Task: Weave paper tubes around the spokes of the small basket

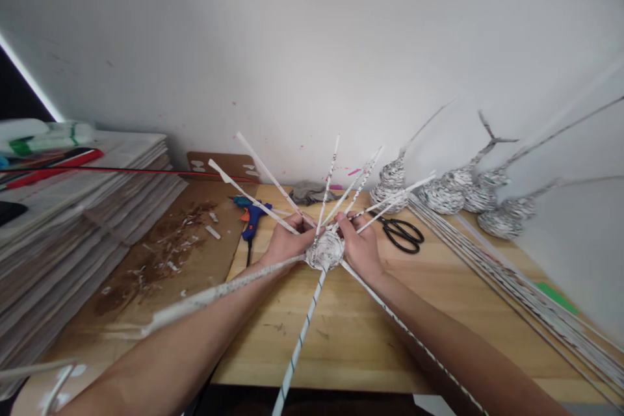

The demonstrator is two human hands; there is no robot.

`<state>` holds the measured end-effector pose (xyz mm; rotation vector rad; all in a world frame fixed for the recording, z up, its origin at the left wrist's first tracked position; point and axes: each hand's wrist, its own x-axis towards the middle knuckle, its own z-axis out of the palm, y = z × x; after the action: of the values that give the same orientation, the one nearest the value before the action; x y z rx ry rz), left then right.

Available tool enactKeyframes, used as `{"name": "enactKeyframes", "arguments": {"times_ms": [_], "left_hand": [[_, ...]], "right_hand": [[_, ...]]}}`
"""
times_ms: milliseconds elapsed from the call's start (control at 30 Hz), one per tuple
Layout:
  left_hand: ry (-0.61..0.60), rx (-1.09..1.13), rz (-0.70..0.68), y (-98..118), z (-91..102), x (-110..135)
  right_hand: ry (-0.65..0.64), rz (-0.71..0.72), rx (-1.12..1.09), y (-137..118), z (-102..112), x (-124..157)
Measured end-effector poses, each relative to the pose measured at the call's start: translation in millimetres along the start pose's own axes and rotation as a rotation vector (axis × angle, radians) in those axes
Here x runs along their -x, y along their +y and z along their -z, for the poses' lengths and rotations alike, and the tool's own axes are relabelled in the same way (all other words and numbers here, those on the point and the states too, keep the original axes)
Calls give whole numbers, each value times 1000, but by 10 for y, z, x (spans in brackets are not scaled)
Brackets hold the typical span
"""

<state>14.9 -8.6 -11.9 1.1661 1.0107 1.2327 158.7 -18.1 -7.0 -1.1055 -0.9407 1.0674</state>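
Between my hands sits a small round woven base of rolled newspaper (327,252), with several paper tubes fanning out from it in all directions. My left hand (288,238) is wrapped round its left side, the fingertips tucked behind. On the right side my right hand (359,244) pinches at the rim, thumb and fingers closed where the tubes meet the weave. One striped paper tube (305,331) points down toward me. Another tube (219,290) runs left over my left forearm, and a third (409,331) crosses my right forearm.
A blue glue gun (250,221) lies left of my hands, black scissors (402,234) to the right. Finished woven gourd shapes (441,194) stand along the wall. Loose paper tubes (507,279) lie at right; a newspaper stack (131,175) and scrap-strewn cardboard (195,260) are at left.
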Motion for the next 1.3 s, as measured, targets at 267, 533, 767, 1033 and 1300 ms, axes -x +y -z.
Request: {"name": "enactKeyframes", "arguments": {"times_ms": [267,533,767,1033,1300], "left_hand": [[-12,-188,-185,85,-5,52],[22,-186,-190,42,-32,72],[-53,-162,-154,-5,-13,26],[89,-133,-192,20,1,-6],[173,-122,-230,35,38,-44]], "right_hand": [[5,-138,-115,-14,-2,9],[-37,-174,-227,24,9,-14],[-17,-7,-267,-2,1,4],[-65,-67,-97,-70,12,21],[-122,-28,-109,-31,-18,93]]}}
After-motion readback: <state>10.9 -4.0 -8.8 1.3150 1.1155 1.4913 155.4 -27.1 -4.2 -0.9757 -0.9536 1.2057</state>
